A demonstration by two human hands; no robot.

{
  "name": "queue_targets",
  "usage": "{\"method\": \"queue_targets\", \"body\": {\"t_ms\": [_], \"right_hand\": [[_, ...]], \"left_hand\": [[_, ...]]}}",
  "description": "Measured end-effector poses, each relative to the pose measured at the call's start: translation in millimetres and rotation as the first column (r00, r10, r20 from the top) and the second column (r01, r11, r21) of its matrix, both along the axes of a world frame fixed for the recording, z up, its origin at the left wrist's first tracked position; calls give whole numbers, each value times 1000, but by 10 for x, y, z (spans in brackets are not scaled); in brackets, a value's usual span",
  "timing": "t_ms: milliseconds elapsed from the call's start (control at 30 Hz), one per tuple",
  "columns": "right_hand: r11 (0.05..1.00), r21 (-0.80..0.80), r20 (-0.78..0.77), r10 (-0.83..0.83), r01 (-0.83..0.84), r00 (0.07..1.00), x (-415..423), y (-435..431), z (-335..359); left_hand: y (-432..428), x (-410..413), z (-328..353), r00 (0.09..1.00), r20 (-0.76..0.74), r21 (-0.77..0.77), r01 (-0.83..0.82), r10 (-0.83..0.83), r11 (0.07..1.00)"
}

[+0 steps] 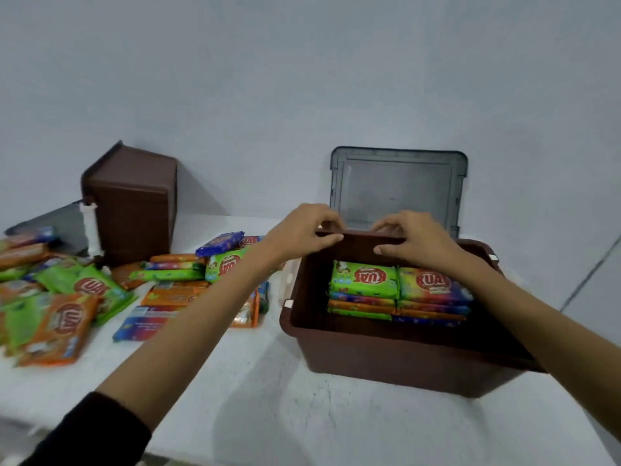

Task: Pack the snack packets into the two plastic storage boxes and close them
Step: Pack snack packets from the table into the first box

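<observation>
My left grip point(302, 233) and my right grip point(415, 240) both sit on the far rim of the open box point(386, 364). On each, the fingers curl over the back of the rim and the thumb presses its inner side, so each pinches the edge; the two are near each other but apart. The box is brown and stands on the white bench point(268, 398), to my right. Inside it the packed packets point(366, 280) lie flat in two stacks side by side, against the far wall of the box, green ones on top. The grey lid point(400, 186) leans upright on the wall point(302, 79) just behind the box. To my left the loose packets point(64, 317), green, orange and blue, lie scattered across the bench. Behind them the second box point(134, 203) stands on its end, with a dark lid point(50, 223) flat beside it. A black sleeve point(100, 428) covers my left upper forearm.
</observation>
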State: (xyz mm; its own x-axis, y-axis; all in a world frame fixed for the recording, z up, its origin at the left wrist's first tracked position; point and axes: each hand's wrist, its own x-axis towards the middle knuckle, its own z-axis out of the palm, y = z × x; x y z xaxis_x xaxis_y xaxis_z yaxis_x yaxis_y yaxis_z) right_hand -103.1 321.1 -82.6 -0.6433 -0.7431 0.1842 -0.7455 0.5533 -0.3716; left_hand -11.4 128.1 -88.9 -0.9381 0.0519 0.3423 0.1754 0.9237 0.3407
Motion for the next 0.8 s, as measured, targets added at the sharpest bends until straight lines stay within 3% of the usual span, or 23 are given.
{"method": "queue_targets", "body": {"t_ms": [233, 367, 467, 600, 700, 800], "right_hand": [[966, -49, -7, 255, -255, 967, 369, -985, 92], [918, 26, 20, 396, -396, 918, 672, -1570, -5], [829, 193, -8, 536, -524, 844, 961, -1980, -151], [581, 614, 14, 668, -534, 744, 1366, -2356, -477], [468, 732, 63, 677, -494, 734, 1535, -2427, -695], [491, 732, 8, 687, -473, 726, 1552, -2427, -773]], "left_hand": [[-971, 768, 77, 934, -10, 4, -357, 358, 934], [-1508, 1397, -177, 781, 3, 0, -625, 625, 781], [-1792, 1892, -509, 597, 30, 42, -802, 802, 595], [-1967, 2453, -875, 320, 221, -80, -936, 922, 344], [-1990, 2696, -1093, 273, 291, -127, -939, 917, 319], [-1968, 2778, -1188, 276, 252, -123, -941, 927, 314]]}}
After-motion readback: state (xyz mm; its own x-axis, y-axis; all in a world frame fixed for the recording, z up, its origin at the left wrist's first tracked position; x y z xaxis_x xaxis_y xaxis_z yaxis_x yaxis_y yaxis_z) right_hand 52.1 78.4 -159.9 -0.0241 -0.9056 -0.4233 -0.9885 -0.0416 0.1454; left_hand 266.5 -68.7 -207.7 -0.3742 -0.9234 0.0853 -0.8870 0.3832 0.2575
